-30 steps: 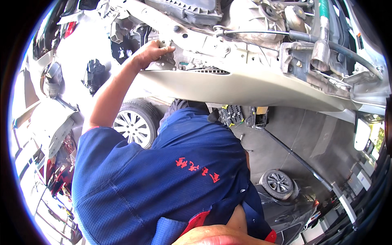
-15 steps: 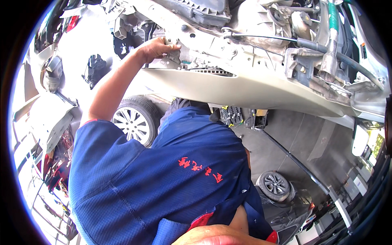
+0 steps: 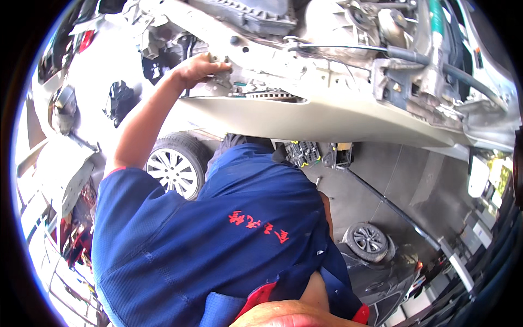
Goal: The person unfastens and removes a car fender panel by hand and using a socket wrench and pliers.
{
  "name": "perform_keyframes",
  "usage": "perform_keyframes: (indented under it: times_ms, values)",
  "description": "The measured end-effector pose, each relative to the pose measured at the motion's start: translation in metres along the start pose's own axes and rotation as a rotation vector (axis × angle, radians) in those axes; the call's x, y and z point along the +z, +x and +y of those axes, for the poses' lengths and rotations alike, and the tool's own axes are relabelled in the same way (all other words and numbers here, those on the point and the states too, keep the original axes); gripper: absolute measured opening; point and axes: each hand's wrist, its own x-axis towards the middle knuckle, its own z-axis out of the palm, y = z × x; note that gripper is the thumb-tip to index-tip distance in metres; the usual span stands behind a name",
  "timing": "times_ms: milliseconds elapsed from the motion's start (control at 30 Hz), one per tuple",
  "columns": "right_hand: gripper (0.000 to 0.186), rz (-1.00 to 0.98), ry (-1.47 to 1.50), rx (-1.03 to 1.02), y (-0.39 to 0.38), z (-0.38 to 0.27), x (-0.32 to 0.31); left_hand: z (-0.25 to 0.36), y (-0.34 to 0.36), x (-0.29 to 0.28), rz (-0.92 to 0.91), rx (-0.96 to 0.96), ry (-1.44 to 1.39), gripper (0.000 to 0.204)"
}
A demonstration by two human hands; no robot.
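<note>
My left hand (image 3: 197, 71) reaches up to the front end of a car body, its arm stretched out from my blue short sleeve. Its fingers are closed at a worn grey metal bracket (image 3: 220, 85), next to the pale structural rail (image 3: 261, 59). Whatever else may lie under the fingers is hidden. Just below the hand runs the upper edge of a long cream fender panel (image 3: 283, 117). My right hand is out of view; only a sliver of that arm shows beside the shirt.
A silver-spoked wheel (image 3: 175, 166) stands below the fender at left. Another wheel (image 3: 366, 242) lies on a dark panel at right. A long pole (image 3: 389, 204) slants over the grey floor. Engine parts and a grey hose (image 3: 406, 55) fill the top. Wires and scrap parts crowd the left.
The whole view has shifted slightly, so the car and wheels sit a little further left. My left hand stays at the same spot on the car body.
</note>
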Motion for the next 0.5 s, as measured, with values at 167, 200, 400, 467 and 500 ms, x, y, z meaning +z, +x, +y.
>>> perform_keyframes:
  times_ms: [167,200,400,467,500]
  values:
    - [0.030,-0.034,0.163,0.082,-0.021,-0.049,-0.004,0.005,-0.010,0.004,0.013,-0.030,0.001,0.033]
    - [0.030,-0.019,0.180,0.093,-0.022,-0.046,-0.001,0.008,-0.007,0.001,-0.013,-0.061,0.014,0.034]
    - [0.030,0.042,0.133,0.131,-0.023,-0.017,0.011,0.010,0.004,0.009,0.119,-0.014,0.159,0.028]
    - [0.029,0.044,0.184,0.173,-0.017,-0.004,0.016,0.019,-0.014,0.018,0.114,0.046,0.125,0.030]
    - [0.029,0.036,0.198,0.214,-0.020,-0.008,0.013,0.017,-0.014,0.011,0.131,-0.002,0.171,0.032]
